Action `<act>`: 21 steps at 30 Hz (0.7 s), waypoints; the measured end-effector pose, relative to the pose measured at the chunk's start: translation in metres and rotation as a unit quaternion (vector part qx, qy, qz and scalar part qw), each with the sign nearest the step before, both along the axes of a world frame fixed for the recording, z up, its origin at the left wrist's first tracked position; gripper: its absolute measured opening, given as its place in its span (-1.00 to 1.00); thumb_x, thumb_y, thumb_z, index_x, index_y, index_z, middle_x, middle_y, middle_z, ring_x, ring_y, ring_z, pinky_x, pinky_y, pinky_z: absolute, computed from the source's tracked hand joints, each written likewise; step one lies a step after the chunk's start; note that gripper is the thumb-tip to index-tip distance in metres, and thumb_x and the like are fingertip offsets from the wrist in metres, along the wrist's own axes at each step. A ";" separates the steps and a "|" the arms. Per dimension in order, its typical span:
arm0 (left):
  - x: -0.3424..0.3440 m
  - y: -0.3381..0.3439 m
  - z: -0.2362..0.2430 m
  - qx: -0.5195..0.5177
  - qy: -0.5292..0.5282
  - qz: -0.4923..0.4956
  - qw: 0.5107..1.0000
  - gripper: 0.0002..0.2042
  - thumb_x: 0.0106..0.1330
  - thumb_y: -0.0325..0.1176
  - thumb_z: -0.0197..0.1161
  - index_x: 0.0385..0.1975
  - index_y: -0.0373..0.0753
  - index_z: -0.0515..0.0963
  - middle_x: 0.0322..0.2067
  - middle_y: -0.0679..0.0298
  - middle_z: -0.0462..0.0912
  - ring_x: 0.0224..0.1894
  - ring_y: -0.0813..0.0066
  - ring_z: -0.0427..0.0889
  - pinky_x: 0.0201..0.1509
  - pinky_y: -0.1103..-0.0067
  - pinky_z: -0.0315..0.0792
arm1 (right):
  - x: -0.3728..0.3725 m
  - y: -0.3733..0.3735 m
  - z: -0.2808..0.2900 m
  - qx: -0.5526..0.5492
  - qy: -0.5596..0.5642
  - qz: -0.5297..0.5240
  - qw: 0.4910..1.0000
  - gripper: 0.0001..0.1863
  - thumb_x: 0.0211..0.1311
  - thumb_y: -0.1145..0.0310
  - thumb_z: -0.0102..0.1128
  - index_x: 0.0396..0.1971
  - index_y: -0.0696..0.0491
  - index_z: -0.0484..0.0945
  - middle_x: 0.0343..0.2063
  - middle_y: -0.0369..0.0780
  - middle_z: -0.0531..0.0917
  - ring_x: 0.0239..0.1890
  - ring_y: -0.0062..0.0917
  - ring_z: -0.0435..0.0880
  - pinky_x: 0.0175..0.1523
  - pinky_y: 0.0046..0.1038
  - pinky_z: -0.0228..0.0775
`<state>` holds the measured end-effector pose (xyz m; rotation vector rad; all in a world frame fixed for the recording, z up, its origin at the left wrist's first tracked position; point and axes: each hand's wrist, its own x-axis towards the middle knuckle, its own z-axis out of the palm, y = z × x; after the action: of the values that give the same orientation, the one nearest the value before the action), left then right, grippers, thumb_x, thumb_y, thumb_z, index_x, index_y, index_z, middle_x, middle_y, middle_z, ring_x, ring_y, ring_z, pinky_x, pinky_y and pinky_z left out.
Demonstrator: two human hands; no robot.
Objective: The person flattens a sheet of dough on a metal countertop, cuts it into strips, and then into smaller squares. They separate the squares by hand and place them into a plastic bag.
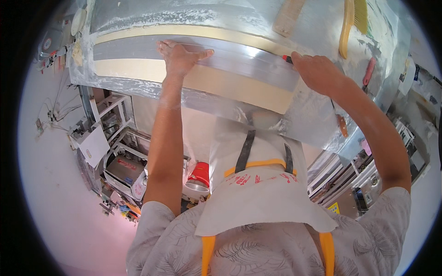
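Dough sheet (216,83) pinned under a long metal straightedge (198,55) on a floured steel table (317,119).

Straightedge's long axis runs roughly 9 to 4 o'clock, laid along the pale dough. It is pressed flat by the left hand (180,57), fingers spread. A small red-tipped tool (287,58) is gripped in the clenched right hand (317,72) at the strip's 3 o'clock end. A yellow brush (352,20) is seen at 1 o'clock.

Left hand (180,57) presses a metal ruler (202,57) flat on the dough sheet (221,83); right hand (317,71) grips a red-tipped tool (287,58).
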<state>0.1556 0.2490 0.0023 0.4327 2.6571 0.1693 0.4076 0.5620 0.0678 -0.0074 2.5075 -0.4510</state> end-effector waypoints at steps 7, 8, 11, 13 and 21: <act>0.150 0.090 -0.004 0.033 0.047 -0.029 0.998 0.61 -0.15 0.59 0.49 0.45 -0.86 -0.18 0.51 -0.63 -0.20 0.62 -0.52 -0.29 0.69 -0.02 -0.27 | 0.001 0.002 -0.006 0.001 0.027 0.010 1.000 -0.86 0.42 0.53 0.07 -0.11 0.16 0.36 -0.36 0.03 0.73 -0.21 0.00 0.77 -0.15 -0.04 0.60; 0.160 0.097 -0.001 0.079 0.044 0.009 0.996 0.62 -0.15 0.57 0.52 0.45 -0.86 -0.21 0.52 -0.62 -0.23 0.62 -0.51 -0.32 0.69 -0.02 -0.28 | 0.003 0.003 -0.009 -0.002 0.027 0.014 1.000 -0.85 0.41 0.53 0.07 -0.10 0.16 0.36 -0.35 0.04 0.73 -0.21 0.00 0.77 -0.15 -0.03 0.60; 0.158 0.104 0.003 0.036 0.021 0.012 0.999 0.63 -0.18 0.47 0.61 0.47 -0.81 -0.29 0.54 -0.56 -0.33 0.65 -0.39 -0.39 0.72 0.07 -0.34 | 0.011 0.006 -0.011 -0.012 0.070 0.005 0.997 -0.84 0.39 0.53 0.09 -0.10 0.15 0.36 -0.31 0.04 0.74 -0.20 0.02 0.77 -0.13 -0.02 0.60; 0.156 0.102 0.004 0.028 0.024 0.004 0.999 0.62 -0.17 0.50 0.59 0.46 -0.84 -0.25 0.52 -0.61 -0.29 0.64 -0.44 -0.36 0.71 0.05 -0.33 | 0.020 0.013 -0.002 -0.001 0.004 -0.014 1.000 -0.84 0.41 0.51 0.08 -0.10 0.14 0.36 -0.28 0.04 0.74 -0.20 0.02 0.77 -0.12 -0.02 0.60; 0.156 0.106 0.011 0.027 0.002 0.008 1.000 0.63 -0.17 0.49 0.60 0.45 -0.86 -0.26 0.51 -0.63 -0.30 0.63 -0.47 -0.37 0.71 0.03 -0.32 | 0.087 0.052 0.008 -0.004 -0.038 -0.070 0.997 -0.90 0.44 0.52 -0.01 -0.11 0.15 0.39 -0.26 0.04 0.71 -0.17 0.07 0.74 -0.07 -0.01 0.58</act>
<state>0.3121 0.3548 0.0128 0.4282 2.6653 0.2463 0.4948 0.6141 0.0762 0.1787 2.4412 -0.5092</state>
